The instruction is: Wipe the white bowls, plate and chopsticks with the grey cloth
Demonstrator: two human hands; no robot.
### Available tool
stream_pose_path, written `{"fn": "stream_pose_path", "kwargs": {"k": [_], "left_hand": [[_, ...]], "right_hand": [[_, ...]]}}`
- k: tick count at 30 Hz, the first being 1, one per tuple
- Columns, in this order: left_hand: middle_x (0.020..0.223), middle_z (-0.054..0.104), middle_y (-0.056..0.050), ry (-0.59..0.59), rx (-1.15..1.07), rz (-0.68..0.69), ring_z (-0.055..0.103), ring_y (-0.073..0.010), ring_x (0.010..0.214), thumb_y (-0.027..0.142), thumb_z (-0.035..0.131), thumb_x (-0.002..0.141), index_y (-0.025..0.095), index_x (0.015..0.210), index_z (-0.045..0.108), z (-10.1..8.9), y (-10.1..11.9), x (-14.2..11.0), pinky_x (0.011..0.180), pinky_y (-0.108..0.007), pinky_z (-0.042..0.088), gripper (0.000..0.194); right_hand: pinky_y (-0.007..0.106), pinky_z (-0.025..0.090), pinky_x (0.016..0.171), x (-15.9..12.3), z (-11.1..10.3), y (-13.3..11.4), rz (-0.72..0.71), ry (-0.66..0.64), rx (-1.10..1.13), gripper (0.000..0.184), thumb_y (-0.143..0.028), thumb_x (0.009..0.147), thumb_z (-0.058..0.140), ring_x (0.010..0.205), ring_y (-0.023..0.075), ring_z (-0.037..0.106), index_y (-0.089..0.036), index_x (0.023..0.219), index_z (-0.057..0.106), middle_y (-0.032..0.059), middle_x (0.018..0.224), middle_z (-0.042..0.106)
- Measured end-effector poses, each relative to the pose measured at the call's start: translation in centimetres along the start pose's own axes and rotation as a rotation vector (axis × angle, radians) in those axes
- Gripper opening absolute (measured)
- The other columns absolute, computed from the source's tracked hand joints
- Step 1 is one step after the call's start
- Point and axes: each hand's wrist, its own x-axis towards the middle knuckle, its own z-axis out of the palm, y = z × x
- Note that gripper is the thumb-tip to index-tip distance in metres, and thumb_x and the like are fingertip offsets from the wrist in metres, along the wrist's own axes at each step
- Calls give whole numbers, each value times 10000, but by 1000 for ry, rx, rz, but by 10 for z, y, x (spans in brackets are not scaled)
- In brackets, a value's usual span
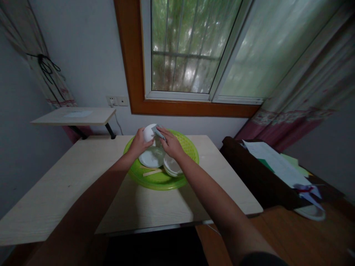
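My left hand point(139, 143) is closed on the side of a white bowl point(149, 133), tilted above a round green plastic basket point(161, 186). With my right hand point(171, 144) I press a greyish cloth point(159, 132) against the bowl's right side. Below the hands, white plates point(151, 159) lie in the basket. To their right sits a stack of white bowls point(172, 166), partly covered by my right wrist. Pale wooden chopsticks point(152, 171) rest near the basket's front.
The basket stands on a pale wooden table point(119, 207). A small raised shelf point(74, 115) with a paper on it is at the left back. A dark brown piece of furniture point(249, 177) holding papers point(271, 162) stands at the right. Behind are a wall and a barred window point(191, 48).
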Motion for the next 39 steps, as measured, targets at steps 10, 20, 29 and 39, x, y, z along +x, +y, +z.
{"fn": "stream_pose_path", "kwargs": {"k": [10, 20, 29, 39], "left_hand": [[1253, 572, -173, -43, 37, 6, 580, -313, 1171, 360, 709, 736, 152, 1269, 426, 0, 1, 0, 1022, -456, 468, 638], [1231, 591, -128, -169, 53, 133, 596, -297, 1150, 276, 755, 676, 184, 1271, 451, 5, 0, -5, 1017, -444, 478, 674], [1251, 573, -141, -53, -56, 30, 573, -294, 1175, 375, 737, 708, 178, 1263, 441, -2, 10, -4, 1028, -434, 459, 658], [1305, 570, -194, -53, -325, -152, 606, -284, 1166, 447, 694, 749, 150, 1271, 419, 4, -6, 3, 999, -452, 486, 660]], "right_hand": [[438, 365, 1191, -2, 0, 14, 110, 42, -40, 432, -270, 992, 440, 1378, 219, 508, -222, 1395, 586, 77, 1466, 564], [444, 265, 1238, 1, 5, 3, -21, -78, -64, 442, -280, 1001, 442, 1482, 212, 357, -217, 1426, 546, 77, 1531, 490], [371, 507, 916, -3, -1, 31, 459, 127, 158, 514, -591, 975, 412, 969, 239, 662, -175, 1034, 707, 83, 1017, 737], [407, 476, 1061, 0, 3, 25, 369, 45, 462, 512, -517, 863, 666, 1141, 231, 631, -213, 1274, 623, 60, 1267, 682]]}}
